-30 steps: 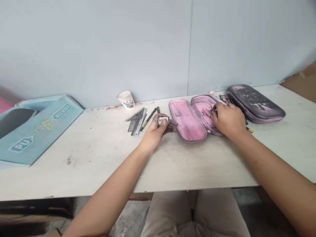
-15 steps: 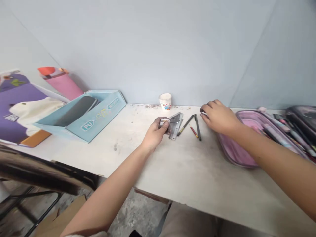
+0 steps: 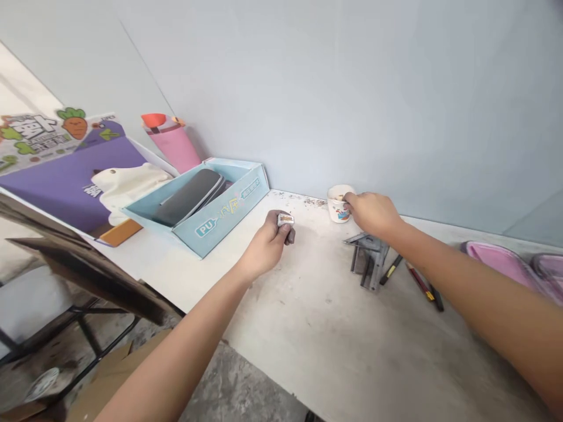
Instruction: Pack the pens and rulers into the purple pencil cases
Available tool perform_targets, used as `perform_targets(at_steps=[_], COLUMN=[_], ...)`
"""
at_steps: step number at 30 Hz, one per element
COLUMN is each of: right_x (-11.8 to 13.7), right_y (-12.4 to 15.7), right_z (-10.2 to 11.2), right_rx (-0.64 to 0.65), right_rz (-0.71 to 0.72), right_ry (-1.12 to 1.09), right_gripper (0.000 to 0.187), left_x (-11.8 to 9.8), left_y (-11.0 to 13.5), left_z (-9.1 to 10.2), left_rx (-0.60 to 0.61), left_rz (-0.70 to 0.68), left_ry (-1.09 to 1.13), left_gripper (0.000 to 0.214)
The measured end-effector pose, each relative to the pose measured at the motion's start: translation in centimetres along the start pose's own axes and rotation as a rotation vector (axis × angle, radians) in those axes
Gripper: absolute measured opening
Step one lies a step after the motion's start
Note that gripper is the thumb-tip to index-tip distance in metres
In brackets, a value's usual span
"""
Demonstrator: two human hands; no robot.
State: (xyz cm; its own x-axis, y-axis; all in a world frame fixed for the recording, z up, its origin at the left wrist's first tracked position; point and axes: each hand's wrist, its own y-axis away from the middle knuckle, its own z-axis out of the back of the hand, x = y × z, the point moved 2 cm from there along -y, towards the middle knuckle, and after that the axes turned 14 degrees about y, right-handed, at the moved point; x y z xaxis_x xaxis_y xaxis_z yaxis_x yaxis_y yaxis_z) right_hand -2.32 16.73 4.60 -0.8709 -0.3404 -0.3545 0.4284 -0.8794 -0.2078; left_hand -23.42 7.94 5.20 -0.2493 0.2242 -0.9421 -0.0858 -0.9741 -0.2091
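Note:
My left hand (image 3: 270,237), its fingertips smudged dark, is closed around a small white-topped block (image 3: 285,219) with a brown patch; whether it is a sharpener or an eraser I cannot tell. At the back of the table, my right hand (image 3: 373,214) pinches the right rim of a printed paper cup (image 3: 338,211), which stands upright or nearly so. Some small brownish bits show inside the cup. Below that hand lie clear rulers (image 3: 373,264), a black pen (image 3: 391,271) and a red pencil (image 3: 420,282), partly covered by my right forearm.
A light blue box (image 3: 229,205) holding a grey case (image 3: 191,196) stands left, beside a purple display box (image 3: 65,181) with a white plush item (image 3: 127,184). A pink bottle (image 3: 176,149) leans behind. Pink pencil case (image 3: 497,261) at right. Crumbs lie along the wall.
My right hand has gone from beside the pink pencil case to the cup's rim. My left hand still grips the block, now apart from the rulers. The view has turned left.

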Motion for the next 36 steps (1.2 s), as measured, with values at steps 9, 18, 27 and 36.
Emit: perform_targets(at_steps=[9,18,27,36], right_x=[6.8,7.0,3.4,0.2], right_y=[3.7,3.7,2.0,3.3], right_z=[1.7,2.2,1.4,1.6], right_rx=[-0.166,-0.138,-0.058,-0.041], right_rz=[0.273,0.277,0.027,-0.109], right_ry=[-0.093,-0.071,-0.023,-0.327], right_gripper=[0.028,0.032,0.029,0.033], left_x=[-2.1,-1.9,-2.5,-2.5], left_y=[-1.7,-2.7,-3.0,-0.9], left_z=[0.9,0.5,0.9,-2.2], left_rx=[-0.019,0.133,0.141,0.197], left_rz=[-0.093,-0.056,-0.099,0.028], left_ry=[-0.277,-0.702,-0.291,-0.039], left_gripper=[0.015,0.024,0.02,0.029])
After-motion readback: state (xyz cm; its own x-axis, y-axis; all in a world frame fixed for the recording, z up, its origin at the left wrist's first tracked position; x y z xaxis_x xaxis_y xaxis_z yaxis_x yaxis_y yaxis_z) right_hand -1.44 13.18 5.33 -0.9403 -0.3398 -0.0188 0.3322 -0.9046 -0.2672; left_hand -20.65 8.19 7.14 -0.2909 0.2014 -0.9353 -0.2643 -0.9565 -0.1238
